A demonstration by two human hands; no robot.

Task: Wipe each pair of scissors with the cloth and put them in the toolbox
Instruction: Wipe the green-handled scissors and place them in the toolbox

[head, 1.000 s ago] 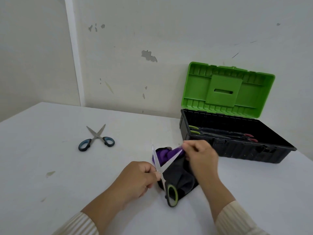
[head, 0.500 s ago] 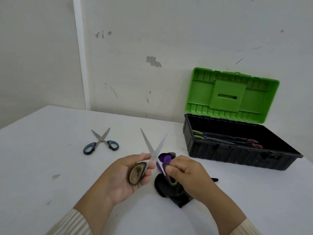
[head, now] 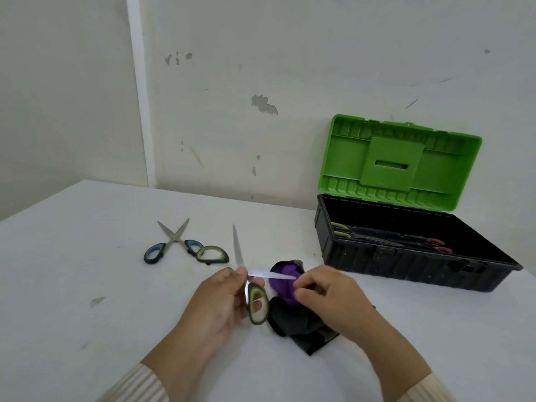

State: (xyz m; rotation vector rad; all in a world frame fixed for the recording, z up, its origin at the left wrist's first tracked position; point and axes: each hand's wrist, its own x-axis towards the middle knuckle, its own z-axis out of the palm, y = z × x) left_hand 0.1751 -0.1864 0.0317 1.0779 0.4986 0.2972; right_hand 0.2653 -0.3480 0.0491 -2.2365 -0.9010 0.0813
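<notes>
Blue-handled scissors (head: pixel 175 238) lay open on the worktop (head: pixel 87 285) beyond the left hand (head: pixel 220 300), apparently awaiting their turn. That hand gripped the green-handled scissors (head: pixel 237 248) near the pivot, blades spread, seemingly to expose each edge. The right hand (head: pixel 327 294) pinched the cloth (head: pixel 282 288) around one blade. Further right, the toolbox (head: pixel 406 271) stood open, holding other pairs (head: pixel 391 239).

Left of the toolbox (head: pixel 406 266), whose black base is looking like dull, scuffed plastic and whose green lid (head: pixel 342 158) is shining faintly, the green-handled scissors (head: pixel 269 275) are glinting with bare polished metal blades against soft, matt cloth (head: pixel 282 285) — the table (head: pixel 87 285) is showing matt white.
</notes>
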